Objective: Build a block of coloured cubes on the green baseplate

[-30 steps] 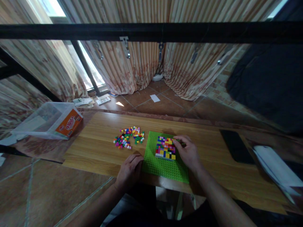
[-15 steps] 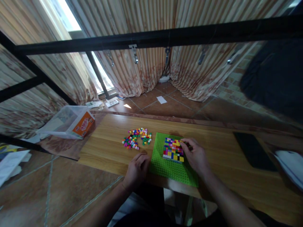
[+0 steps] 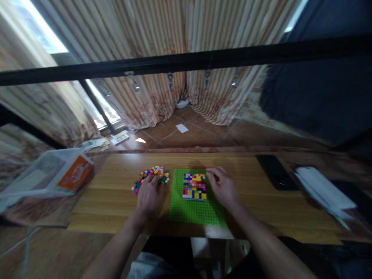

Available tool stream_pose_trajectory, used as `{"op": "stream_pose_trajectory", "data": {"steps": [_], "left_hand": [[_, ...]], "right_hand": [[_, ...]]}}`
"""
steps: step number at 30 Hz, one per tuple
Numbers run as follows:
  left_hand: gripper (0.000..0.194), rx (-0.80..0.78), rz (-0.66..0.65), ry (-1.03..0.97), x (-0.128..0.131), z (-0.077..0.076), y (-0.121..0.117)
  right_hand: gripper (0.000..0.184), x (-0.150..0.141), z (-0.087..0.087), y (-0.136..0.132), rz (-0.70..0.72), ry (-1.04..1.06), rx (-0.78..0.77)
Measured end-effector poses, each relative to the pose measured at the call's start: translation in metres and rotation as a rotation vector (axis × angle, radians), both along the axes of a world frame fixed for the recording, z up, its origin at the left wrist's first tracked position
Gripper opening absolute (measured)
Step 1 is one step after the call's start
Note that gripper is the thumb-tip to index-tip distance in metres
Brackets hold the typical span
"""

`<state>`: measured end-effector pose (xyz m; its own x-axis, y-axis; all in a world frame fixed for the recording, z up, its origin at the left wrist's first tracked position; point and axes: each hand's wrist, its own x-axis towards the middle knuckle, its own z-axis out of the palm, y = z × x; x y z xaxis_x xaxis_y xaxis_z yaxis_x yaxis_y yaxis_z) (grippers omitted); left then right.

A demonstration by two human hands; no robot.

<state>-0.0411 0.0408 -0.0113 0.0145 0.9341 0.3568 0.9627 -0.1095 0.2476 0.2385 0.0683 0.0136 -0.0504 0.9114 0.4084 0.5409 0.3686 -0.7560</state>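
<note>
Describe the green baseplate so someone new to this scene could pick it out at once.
Start with the long wooden tabletop. On it, between the left hand and the right hand, lies a flat, studded green baseplate. Unlike the loose bricks to its left, it is one broad green sheet, bearing a multicoloured brick mosaic.

My long brown bench (image 3: 101,209) is smooth, faintly glossy wood; my square green baseplate (image 3: 188,214) is studded plastic, the small multicoloured bricks (image 3: 194,186) plastic too.
</note>
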Motion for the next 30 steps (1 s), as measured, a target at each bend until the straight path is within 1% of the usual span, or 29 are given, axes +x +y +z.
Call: {"op": "stream_pose_trajectory", "data": {"steps": [4, 5, 11, 15, 19, 20, 22, 24, 27, 28, 30], "left_hand": [[0.032, -0.031, 0.0, 0.061, -0.009, -0.005, 0.004], [0.033, -0.034, -0.018, 0.07, -0.012, -0.007, 0.005], [0.038, 0.007, -0.071, 0.118, -0.023, -0.012, 0.008], [0.035, 0.012, -0.127, 0.118, -0.026, -0.01, 0.014], [0.028, 0.006, -0.14, 0.057, -0.024, -0.001, 0.015], [0.026, 0.001, -0.14, 0.015, -0.022, 0.002, 0.014], [0.021, -0.015, -0.084, -0.116, -0.013, 0.009, 0.009], [0.015, -0.041, -0.04, -0.327, 0.001, 0.016, 0.003], [0.012, -0.089, -0.091, -0.771, 0.032, 0.029, -0.007], [0.012, -0.146, -0.112, -0.857, 0.043, 0.033, -0.01], [0.013, -0.23, -0.127, -0.956, 0.062, 0.042, -0.016]], "right_hand": [[0.018, -0.004, 0.001, 0.003, 0.052, -0.056, 0.009], [0.017, -0.005, 0.002, 0.004, 0.051, -0.066, 0.012], [0.018, -0.004, 0.009, 0.002, 0.076, -0.091, 0.004], [0.019, -0.004, 0.011, 0.002, 0.075, -0.129, 0.009], [0.018, -0.003, 0.01, 0.002, 0.082, -0.145, 0.018], [0.018, -0.003, 0.01, 0.001, 0.08, -0.14, 0.022], [0.018, -0.002, 0.009, 0.0, 0.058, -0.12, 0.038], [0.018, -0.002, 0.01, -0.002, 0.066, -0.085, 0.06], [0.017, -0.004, 0.016, -0.008, 0.139, -0.023, 0.082], [0.017, -0.004, 0.019, -0.011, 0.175, -0.003, 0.079], [0.017, -0.006, 0.025, -0.018, 0.247, 0.039, 0.063]]}}
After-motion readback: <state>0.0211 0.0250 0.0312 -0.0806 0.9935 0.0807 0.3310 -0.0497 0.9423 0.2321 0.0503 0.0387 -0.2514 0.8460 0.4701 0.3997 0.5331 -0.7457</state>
